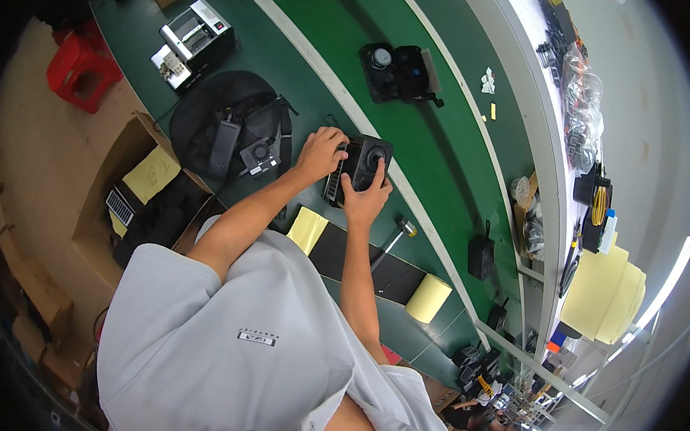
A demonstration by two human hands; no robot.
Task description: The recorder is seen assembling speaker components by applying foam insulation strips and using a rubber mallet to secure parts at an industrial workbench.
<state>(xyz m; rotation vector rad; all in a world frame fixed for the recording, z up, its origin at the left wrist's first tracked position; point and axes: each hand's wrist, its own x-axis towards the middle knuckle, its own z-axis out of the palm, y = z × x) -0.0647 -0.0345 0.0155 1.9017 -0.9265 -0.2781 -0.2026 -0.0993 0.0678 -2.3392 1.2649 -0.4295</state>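
Observation:
A black speaker-like box [354,169] with a round cone at its right end and a slotted strip along its left side lies at the edge of the green bench. My left hand [322,155] is closed over its left side, fingers bent onto the top. From the near side, my right hand [367,199] grips it, with the thumb at the near left corner and the index finger by the round cone. The undersides of both hands' grip are hidden. A hammer [397,237] lies on the bench just nearer than my right hand.
Left of my hands, a round black bag [190,112] holds a black handheld device [224,145]. A small silver-and-black machine [192,40] stands behind it. Yellow rolled sheet [429,298] lies nearby. On the green belt sit a black assembly [403,72] and a black box [481,255]. Shelving runs along the right.

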